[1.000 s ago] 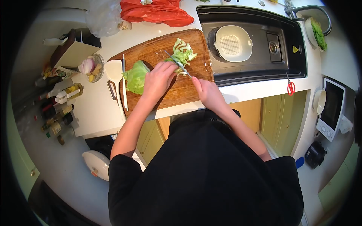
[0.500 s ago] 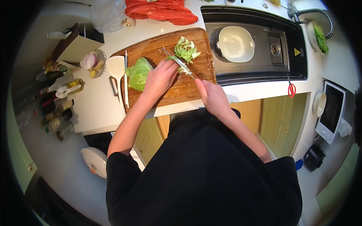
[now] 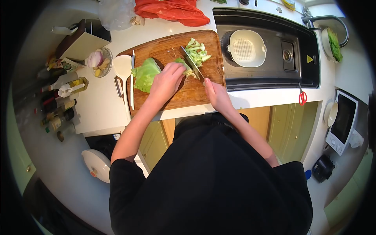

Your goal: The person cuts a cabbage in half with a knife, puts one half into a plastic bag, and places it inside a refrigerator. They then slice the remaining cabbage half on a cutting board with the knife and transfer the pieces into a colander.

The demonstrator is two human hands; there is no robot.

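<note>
On the wooden cutting board point(image 3: 172, 45), my left hand point(image 3: 167, 79) curls its fingers over a piece of green cabbage point(image 3: 180, 61), holding it down. A larger cabbage wedge point(image 3: 145, 74) lies just left of that hand. My right hand point(image 3: 216, 95) grips the handle of a kitchen knife point(image 3: 192, 62), whose blade points up and to the left, just right of my left fingertips. Cut cabbage strips point(image 3: 198, 51) are heaped on the far side of the blade. Small pale bits lie near its lower end.
White chopsticks point(image 3: 132, 90) and a white spatula point(image 3: 124, 74) lie along the board's left side. A white colander point(image 3: 247, 49) sits in the dark sink point(image 3: 270, 74). Red-handled scissors point(image 3: 302, 98) rest at the sink's front edge. A red plastic bag point(image 3: 172, 11) lies behind the board.
The knife blade has moved right, away from my left fingertips, against the strips, which are more spread out. My left hand stays on the cabbage. The whole view has shifted slightly.
</note>
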